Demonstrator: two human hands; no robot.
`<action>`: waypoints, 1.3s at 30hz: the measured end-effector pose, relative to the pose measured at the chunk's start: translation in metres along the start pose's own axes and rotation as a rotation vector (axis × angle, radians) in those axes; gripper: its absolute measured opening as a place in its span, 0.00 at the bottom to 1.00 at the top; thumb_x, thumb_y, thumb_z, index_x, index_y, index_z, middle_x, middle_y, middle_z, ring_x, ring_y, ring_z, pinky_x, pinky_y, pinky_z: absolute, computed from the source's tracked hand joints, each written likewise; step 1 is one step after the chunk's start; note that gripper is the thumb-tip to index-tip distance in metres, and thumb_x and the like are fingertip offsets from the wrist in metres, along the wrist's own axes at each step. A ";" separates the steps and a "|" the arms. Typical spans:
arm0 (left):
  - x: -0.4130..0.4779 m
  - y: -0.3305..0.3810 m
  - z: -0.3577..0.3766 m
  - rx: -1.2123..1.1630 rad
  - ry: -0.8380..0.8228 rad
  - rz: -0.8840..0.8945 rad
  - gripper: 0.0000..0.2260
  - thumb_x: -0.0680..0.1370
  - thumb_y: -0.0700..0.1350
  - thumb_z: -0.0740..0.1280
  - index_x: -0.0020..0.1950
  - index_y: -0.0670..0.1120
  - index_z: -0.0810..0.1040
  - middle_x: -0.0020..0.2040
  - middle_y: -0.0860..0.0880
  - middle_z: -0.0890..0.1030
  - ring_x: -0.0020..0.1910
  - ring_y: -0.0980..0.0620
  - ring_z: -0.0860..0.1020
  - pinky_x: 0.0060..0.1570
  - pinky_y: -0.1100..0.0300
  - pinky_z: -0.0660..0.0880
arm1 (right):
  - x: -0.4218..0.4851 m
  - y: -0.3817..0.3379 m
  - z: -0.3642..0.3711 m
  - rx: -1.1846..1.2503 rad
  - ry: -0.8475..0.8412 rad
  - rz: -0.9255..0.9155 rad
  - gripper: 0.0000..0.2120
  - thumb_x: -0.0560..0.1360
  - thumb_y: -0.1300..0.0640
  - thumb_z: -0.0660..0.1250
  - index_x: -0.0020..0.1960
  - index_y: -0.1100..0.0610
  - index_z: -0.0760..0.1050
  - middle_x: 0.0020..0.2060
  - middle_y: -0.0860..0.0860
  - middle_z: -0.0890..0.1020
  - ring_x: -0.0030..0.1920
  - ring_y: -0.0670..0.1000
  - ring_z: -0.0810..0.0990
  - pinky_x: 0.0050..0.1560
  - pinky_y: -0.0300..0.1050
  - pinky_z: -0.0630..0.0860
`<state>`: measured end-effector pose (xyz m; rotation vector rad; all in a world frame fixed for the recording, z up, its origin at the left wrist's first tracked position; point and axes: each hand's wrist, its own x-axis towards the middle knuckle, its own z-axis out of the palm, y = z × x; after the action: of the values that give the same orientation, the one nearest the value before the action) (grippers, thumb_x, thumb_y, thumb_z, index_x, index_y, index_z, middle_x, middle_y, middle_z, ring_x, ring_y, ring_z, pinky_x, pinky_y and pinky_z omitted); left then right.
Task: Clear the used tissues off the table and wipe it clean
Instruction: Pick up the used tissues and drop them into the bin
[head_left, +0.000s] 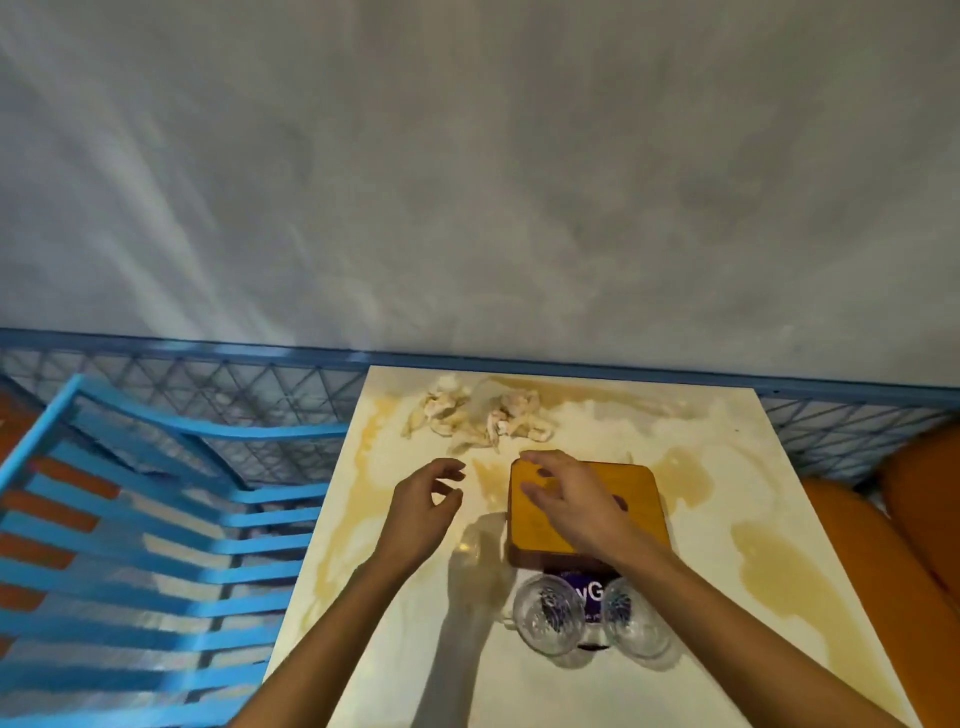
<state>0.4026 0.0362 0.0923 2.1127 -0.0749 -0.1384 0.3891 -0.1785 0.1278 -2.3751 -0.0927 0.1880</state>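
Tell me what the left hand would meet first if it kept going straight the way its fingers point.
The left hand points toward the table's far edge. Bare stained tabletop lies ahead, then probably the pile of used tissues; the hand's height is unclear.

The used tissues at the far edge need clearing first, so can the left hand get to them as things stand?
Probably yes. The left hand hovers open, holding nothing, and only bare stained table lies between it and the used tissues. The orange box sits off to the right, under the right hand.
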 end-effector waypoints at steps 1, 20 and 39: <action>0.012 -0.005 -0.004 0.015 0.003 -0.008 0.14 0.76 0.38 0.66 0.60 0.50 0.78 0.52 0.55 0.82 0.46 0.60 0.79 0.40 0.74 0.70 | 0.012 0.000 0.002 0.005 -0.002 0.003 0.20 0.79 0.49 0.64 0.70 0.51 0.71 0.67 0.48 0.73 0.63 0.47 0.74 0.62 0.47 0.74; 0.237 -0.089 0.018 0.621 -0.058 -0.004 0.18 0.75 0.52 0.70 0.63 0.50 0.77 0.62 0.50 0.75 0.56 0.48 0.74 0.46 0.55 0.78 | 0.222 0.092 0.038 -0.419 -0.053 0.011 0.13 0.76 0.59 0.64 0.60 0.57 0.78 0.58 0.55 0.79 0.58 0.57 0.74 0.53 0.50 0.76; 0.219 -0.079 0.001 0.394 0.154 0.100 0.11 0.77 0.50 0.67 0.57 0.47 0.82 0.56 0.51 0.81 0.48 0.51 0.79 0.46 0.55 0.78 | 0.234 0.087 0.020 -0.408 0.010 0.013 0.12 0.72 0.58 0.66 0.55 0.55 0.79 0.49 0.55 0.78 0.50 0.58 0.78 0.46 0.48 0.77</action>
<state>0.6196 0.0520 0.0090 2.4986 -0.1237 0.1087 0.6173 -0.1996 0.0278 -2.7837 -0.1203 0.1756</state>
